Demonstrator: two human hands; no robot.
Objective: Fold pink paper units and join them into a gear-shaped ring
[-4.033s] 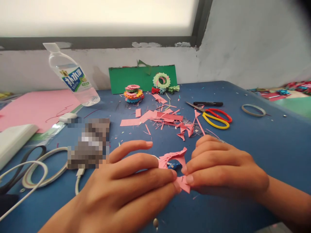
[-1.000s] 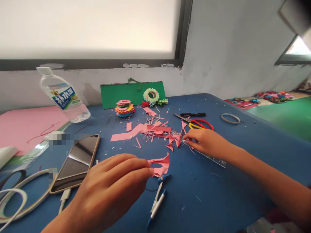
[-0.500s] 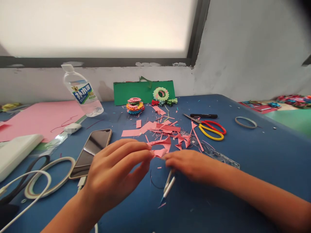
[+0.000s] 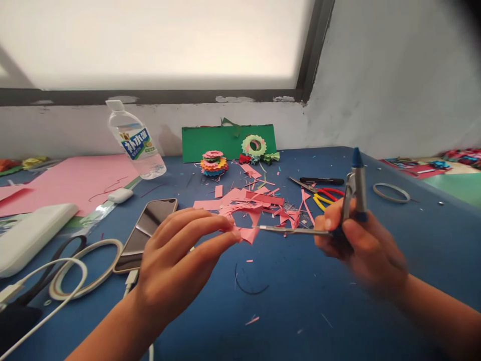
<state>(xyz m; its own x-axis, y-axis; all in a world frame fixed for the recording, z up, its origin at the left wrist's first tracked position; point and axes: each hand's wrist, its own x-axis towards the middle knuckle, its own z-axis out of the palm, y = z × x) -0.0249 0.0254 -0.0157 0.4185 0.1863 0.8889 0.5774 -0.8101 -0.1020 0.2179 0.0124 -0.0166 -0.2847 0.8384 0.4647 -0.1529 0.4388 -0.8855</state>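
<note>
My left hand point(image 4: 180, 260) pinches a torn piece of pink paper point(image 4: 246, 231) above the blue table point(image 4: 413, 250). My right hand point(image 4: 356, 245) is closed around a drawing compass point(image 4: 355, 193); its blue-capped leg points up and its metal needle leg point(image 4: 289, 230) reaches left toward the pink paper. Behind my hands lies a heap of pink paper scraps point(image 4: 248, 200).
Red-and-yellow scissors point(image 4: 325, 196) and a black pen point(image 4: 321, 181) lie behind my right hand. A phone point(image 4: 148, 230), tape rings point(image 4: 80, 271), a white cable, a water bottle point(image 4: 135, 143), a pink sheet point(image 4: 63, 183), green card point(image 4: 229, 140) and paper rosettes point(image 4: 214, 163) stand left and back.
My right hand has picked the compass up from the table and raised it, pointing its needle leg at the pink paper. My left hand keeps its pinch on the paper.
</note>
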